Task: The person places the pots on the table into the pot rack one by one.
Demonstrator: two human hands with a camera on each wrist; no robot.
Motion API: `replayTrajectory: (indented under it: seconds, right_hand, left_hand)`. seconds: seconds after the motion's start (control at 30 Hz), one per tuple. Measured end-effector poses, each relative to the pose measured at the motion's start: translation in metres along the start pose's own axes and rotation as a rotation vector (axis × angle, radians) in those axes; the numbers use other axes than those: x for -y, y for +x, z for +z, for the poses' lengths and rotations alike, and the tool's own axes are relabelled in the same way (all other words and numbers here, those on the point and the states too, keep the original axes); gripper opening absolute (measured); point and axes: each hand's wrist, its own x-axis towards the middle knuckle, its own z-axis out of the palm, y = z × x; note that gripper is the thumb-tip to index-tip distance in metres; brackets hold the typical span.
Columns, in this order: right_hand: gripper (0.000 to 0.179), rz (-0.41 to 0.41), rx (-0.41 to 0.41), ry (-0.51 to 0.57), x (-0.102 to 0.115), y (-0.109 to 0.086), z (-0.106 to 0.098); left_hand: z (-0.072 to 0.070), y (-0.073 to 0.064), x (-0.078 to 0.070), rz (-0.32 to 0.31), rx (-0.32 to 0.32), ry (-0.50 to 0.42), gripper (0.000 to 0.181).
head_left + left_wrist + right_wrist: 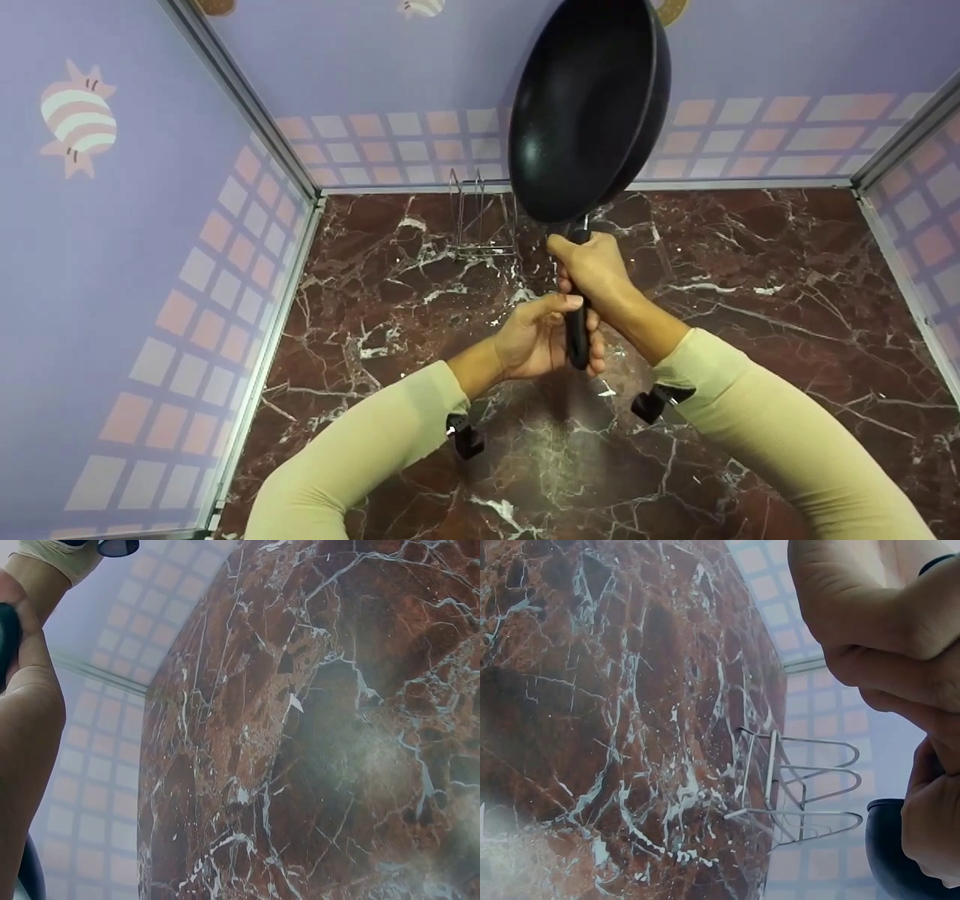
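A deep black frying pan [585, 112] is held up in the air, its bowl upward and tilted so that the dark inside faces left. My right hand [600, 270] grips the black handle [576, 337] close to the pan's bowl. Lower on that handle, my left hand [536, 337] holds it with the thumb across the front and the fingers behind. In the right wrist view, part of the pan [900, 851] shows beyond the fingers. The left wrist view catches only the edge of the left hand [37, 690] and a bit of handle.
A thin wire rack [484, 217] stands at the back of the brown marbled tabletop [390, 322], left of the pan. Purple panels with checked patterns [420, 142] enclose the back and both sides.
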Motion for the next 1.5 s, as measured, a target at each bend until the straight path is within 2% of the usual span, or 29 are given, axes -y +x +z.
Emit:
replayTrajectory:
  seconds: [0.23, 0.5, 0.8, 1.03, 1.27, 1.5]
  right_hand:
    - [0.041, -0.025, -0.021, -0.058, -0.001, 0.005, 0.012]
    - [0.033, -0.031, -0.028, -0.132, -0.001, 0.009, 0.028]
    - [0.033, -0.078, -0.039, -0.195, 0.002, 0.015, 0.046]
    - [0.028, -0.063, -0.052, -0.263, 0.006, 0.018, 0.063]
    - [0.035, -0.029, -0.091, -0.403, 0.01, 0.019, 0.078]
    - [0.036, 0.002, -0.116, -0.452, 0.011, 0.021, 0.091]
  left_hand:
    - [-0.004, -0.008, -0.003, 0.011, -0.033, -0.039, 0.031]
    - [-0.01, -0.02, -0.008, 0.013, -0.064, -0.057, 0.021]
    - [-0.018, -0.029, -0.012, 0.031, -0.082, -0.078, 0.029]
    - [-0.023, -0.04, -0.017, 0.045, -0.087, -0.086, 0.029]
    - [-0.029, -0.049, -0.02, 0.055, -0.081, -0.097, 0.023]
    - [-0.038, -0.057, -0.023, 0.046, -0.079, -0.068, 0.027]
